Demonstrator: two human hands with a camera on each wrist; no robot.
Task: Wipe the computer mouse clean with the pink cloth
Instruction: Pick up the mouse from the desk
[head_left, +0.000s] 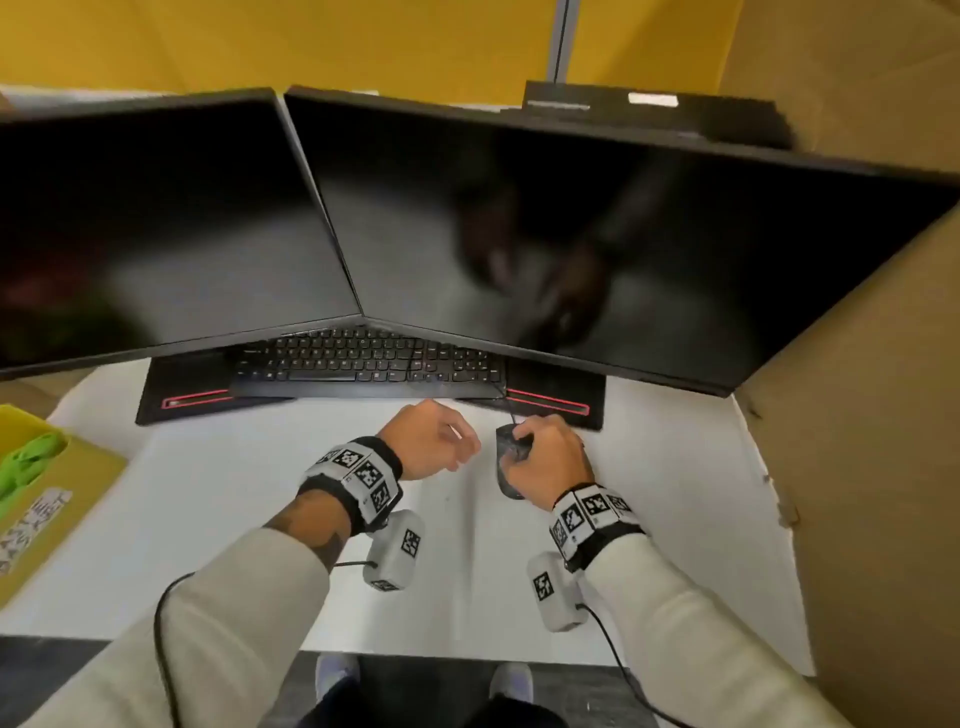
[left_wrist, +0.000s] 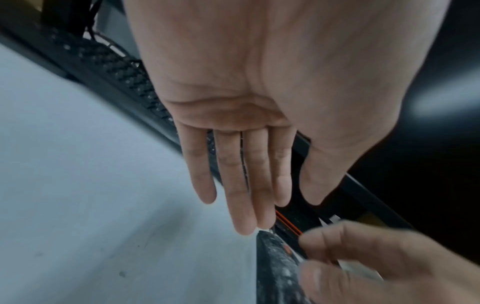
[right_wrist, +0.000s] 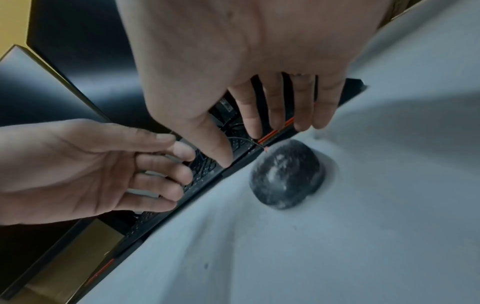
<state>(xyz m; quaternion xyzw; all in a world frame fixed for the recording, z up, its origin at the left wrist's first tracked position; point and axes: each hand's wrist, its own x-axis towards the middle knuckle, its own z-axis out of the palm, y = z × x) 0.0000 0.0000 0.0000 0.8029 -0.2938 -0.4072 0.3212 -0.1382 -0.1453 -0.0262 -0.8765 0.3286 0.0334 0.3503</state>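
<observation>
The black computer mouse (head_left: 505, 462), speckled with white dust, lies on the white desk (head_left: 234, 493) just in front of the right monitor's base. My right hand (head_left: 524, 441) is over its right side with fingers extended; in the right wrist view the right hand (right_wrist: 259, 144) hovers just beyond the mouse (right_wrist: 287, 174) without gripping it. My left hand (head_left: 457, 447) floats just left of the mouse, empty and relaxed. From the left wrist, the left hand (left_wrist: 259, 205) shows straight fingers near the mouse (left_wrist: 278, 267). No pink cloth appears in any view.
Two dark monitors (head_left: 571, 234) stand close behind the hands, with a black keyboard (head_left: 363, 358) beneath them. A cardboard wall (head_left: 857, 467) closes off the right. At the left a yellow box (head_left: 57, 499) holds a green cloth (head_left: 28, 460).
</observation>
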